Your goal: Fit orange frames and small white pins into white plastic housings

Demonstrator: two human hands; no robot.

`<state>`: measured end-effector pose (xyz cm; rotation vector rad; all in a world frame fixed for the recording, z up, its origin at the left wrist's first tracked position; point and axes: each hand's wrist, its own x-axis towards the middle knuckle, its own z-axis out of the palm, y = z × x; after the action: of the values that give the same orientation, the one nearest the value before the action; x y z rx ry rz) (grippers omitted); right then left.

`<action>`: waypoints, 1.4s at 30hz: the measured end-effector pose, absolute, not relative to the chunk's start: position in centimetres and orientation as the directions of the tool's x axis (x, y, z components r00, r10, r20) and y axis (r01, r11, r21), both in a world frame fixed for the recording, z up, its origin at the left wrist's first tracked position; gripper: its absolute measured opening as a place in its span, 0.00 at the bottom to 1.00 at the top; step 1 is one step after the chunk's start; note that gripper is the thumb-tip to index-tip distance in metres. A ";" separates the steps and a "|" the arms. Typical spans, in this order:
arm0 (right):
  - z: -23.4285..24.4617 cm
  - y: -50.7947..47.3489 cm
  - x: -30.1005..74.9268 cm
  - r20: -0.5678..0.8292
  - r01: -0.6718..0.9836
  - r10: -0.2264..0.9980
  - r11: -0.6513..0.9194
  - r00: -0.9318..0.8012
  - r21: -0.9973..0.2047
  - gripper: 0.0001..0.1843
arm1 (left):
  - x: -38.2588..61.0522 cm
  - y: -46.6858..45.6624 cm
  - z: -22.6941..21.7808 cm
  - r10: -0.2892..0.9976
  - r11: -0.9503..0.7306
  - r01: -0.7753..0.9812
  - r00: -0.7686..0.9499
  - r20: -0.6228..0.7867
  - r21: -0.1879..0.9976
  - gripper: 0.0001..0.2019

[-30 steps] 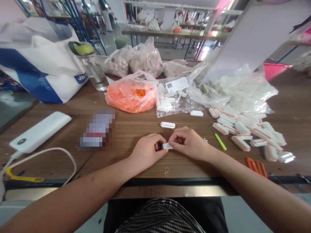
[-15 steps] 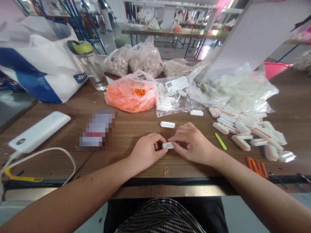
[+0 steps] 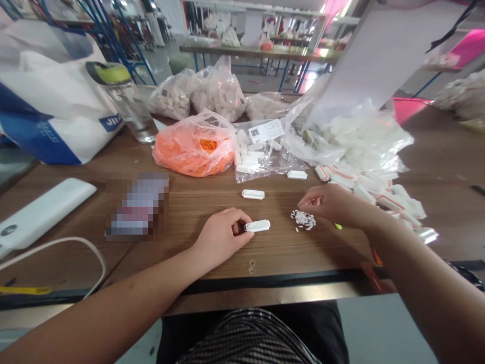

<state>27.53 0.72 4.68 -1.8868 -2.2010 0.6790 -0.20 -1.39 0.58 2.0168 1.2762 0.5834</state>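
My left hand [image 3: 226,231] pinches one end of a small white plastic connector housing [image 3: 259,225] with rows of tiny holes, just above the wooden table. To the right, my right hand [image 3: 322,201] is over the edge of a little pile of tiny white plastic pegs [image 3: 303,219]. Its fingers are drawn together; whether a peg is between them is too small to make out. A second white housing [image 3: 253,194] lies beyond my left hand, and a third housing [image 3: 297,174] is farther back.
White pieces with orange stripes [image 3: 392,197] are heaped at the right, by a green-handled tool [image 3: 338,226] partly hidden by my arm. Behind are a bag of orange parts [image 3: 193,146] and clear bags [image 3: 217,93]. A bottle [image 3: 131,108], a phone [image 3: 138,205] and a power bank [image 3: 47,210] stand left.
My right hand has left the housing and moved right to the peg pile, which its hand and wrist had hidden. My left hand still holds the housing. The view has shifted slightly right.
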 end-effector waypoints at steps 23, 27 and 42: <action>2.8 1.8 28.9 -0.174 0.879 0.970 0.072 -0.173 -0.471 0.13 | -0.4 -1.3 0.5 0.900 -0.322 0.605 0.435 0.036 0.728 0.04; 2.2 1.7 28.3 -0.156 0.913 0.980 0.052 -0.125 -0.406 0.12 | -0.3 -1.3 0.5 0.895 -0.328 0.599 0.444 0.038 0.730 0.04; 2.3 1.8 29.1 -0.104 0.922 0.969 0.174 -0.222 -0.345 0.11 | -0.4 -1.3 0.4 0.898 -0.327 0.609 0.438 0.037 0.723 0.04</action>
<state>29.06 1.81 2.26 -1.8652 -2.2966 0.5107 -0.43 -1.31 0.44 2.0544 1.2612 0.5848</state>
